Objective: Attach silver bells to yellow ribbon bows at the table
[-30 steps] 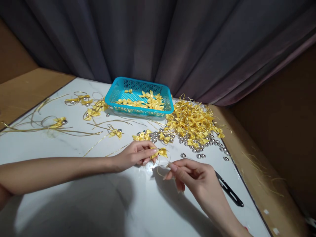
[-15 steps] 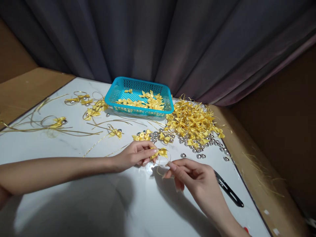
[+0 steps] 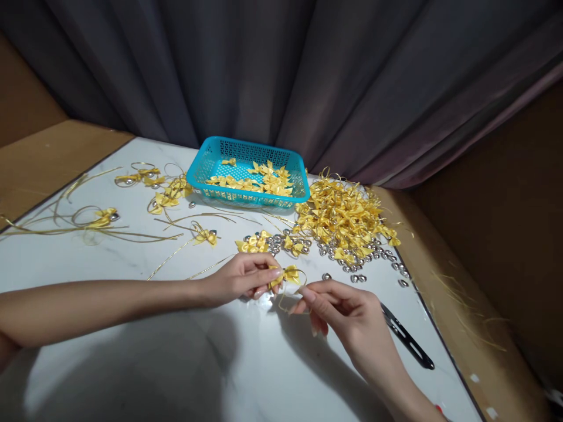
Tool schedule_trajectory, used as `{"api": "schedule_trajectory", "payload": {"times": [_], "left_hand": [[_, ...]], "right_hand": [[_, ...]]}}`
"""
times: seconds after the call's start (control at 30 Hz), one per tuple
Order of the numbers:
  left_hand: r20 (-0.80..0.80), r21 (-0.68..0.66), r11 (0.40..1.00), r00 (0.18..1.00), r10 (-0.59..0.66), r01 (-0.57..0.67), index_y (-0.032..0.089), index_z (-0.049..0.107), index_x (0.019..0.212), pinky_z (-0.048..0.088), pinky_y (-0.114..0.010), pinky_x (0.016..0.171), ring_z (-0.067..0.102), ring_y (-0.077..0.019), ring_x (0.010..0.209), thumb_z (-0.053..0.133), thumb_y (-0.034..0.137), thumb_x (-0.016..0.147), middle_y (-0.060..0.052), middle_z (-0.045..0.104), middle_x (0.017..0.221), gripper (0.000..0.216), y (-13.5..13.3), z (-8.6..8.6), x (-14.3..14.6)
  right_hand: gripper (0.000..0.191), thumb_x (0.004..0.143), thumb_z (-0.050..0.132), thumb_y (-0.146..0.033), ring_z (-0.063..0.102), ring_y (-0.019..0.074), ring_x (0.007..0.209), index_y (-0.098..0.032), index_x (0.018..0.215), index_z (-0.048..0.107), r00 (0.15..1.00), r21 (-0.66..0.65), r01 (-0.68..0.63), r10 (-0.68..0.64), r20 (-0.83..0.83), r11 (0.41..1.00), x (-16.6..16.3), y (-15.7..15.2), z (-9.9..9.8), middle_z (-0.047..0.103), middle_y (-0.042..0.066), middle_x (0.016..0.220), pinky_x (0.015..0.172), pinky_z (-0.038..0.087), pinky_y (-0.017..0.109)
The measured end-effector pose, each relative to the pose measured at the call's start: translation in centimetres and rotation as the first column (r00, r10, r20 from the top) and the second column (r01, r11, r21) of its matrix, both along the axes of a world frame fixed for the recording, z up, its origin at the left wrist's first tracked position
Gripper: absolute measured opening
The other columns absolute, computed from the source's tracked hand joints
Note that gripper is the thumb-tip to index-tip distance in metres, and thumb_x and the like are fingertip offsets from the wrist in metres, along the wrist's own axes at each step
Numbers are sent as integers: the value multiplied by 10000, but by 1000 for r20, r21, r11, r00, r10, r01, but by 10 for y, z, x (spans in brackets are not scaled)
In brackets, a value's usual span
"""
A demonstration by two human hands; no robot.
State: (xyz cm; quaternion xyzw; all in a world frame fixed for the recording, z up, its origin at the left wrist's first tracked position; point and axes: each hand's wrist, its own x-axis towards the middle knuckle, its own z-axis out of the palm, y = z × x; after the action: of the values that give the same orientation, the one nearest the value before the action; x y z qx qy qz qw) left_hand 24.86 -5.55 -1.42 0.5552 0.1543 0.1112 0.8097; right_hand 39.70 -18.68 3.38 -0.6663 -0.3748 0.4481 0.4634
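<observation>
My left fingers (image 3: pixel 266 275) pinch a yellow bow (image 3: pixel 291 274); my right fingers (image 3: pixel 317 302) pinch its gold cord (image 3: pixel 305 277) over the bench (image 3: pixel 272 375).

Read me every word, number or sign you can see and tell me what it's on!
Nothing can be read here: no words, brands, numbers or signs.
The blue basket has a pale mark near its front left corner, too small to tell if it's writing.

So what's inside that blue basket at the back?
Inside the blue basket, a lone yellow bow lies toward the back left, with other yellow bows bunched along the front and right. Anything beneath that bunch is covered from view.
</observation>
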Motion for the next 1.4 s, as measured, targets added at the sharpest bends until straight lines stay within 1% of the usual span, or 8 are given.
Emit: {"api": "schedule_trajectory", "payload": {"times": [0.23,0.4,0.7,0.87,1.0,1.13,1.23,1.4], "left_hand": [[1,33,999,1000,-8,8,139,545,749,247,-181,421,336,-51,446,573,355,841,67,435,521,237,0,3,-2],[-13,36,999,1000,-9,9,135,542,752,266,-188,436,366,-52,472,591,375,824,36,496,595,256,0,5,-2],[-13,43,998,999,-37,37,144,540,769,262,-188,430,362,-56,457,582,389,829,54,467,548,256,0,5,-4],[-53,32,995,995,-90,92,139,541,753,240,-182,410,350,-55,446,573,414,835,50,459,535,290,2,5,-4],[-64,-34,992,990,-124,122,136,551,754,231,-173,398,361,-49,439,592,416,829,37,492,557,293,4,4,-4],[7,-179,974,990,-140,139,129,558,744,230,-170,381,363,-35,421,647,384,793,3,570,636,274,4,1,-2],[39,-278,948,987,-153,158,125,563,737,235,-166,368,360,-33,404,675,359,766,-3,587,633,261,4,0,-1],[35,-334,927,985,-170,172,118,573,736,264,-158,371,379,-34,404,690,332,751,-5,598,617,244,4,-1,0]], "right_hand": [[229,789,644,-338,438,69,411,-155,663,700,999,6,-25,25,20,1000,3,0,-1,600,14,498,412,330,193],[215,770,664,-320,451,68,414,-151,642,702,999,27,-53,53,-1,998,8,4,-3,642,31,550,421,352,197],[190,773,657,-300,447,73,409,-158,653,694,998,53,-64,65,-23,997,13,6,-13,665,39,574,403,346,196],[244,784,638,-316,428,80,415,-159,601,674,991,60,-91,84,108,994,11,4,-7,621,21,526,416,338,213],[261,809,607,-310,432,89,436,-166,601,673,966,23,-131,122,226,991,10,3,1,615,18,545,438,337,229],[273,817,591,-324,418,89,427,-170,604,665,964,-5,-129,127,232,992,10,1,4,610,15,539,430,322,232],[279,822,583,-320,404,82,412,-167,603,659,964,-7,-141,139,227,990,7,1,5,606,12,530,415,304,226],[304,843,557,-298,394,75,407,-165,582,640,949,37,-167,151,275,985,4,0,9,573,-6,483,419,298,218]]}}
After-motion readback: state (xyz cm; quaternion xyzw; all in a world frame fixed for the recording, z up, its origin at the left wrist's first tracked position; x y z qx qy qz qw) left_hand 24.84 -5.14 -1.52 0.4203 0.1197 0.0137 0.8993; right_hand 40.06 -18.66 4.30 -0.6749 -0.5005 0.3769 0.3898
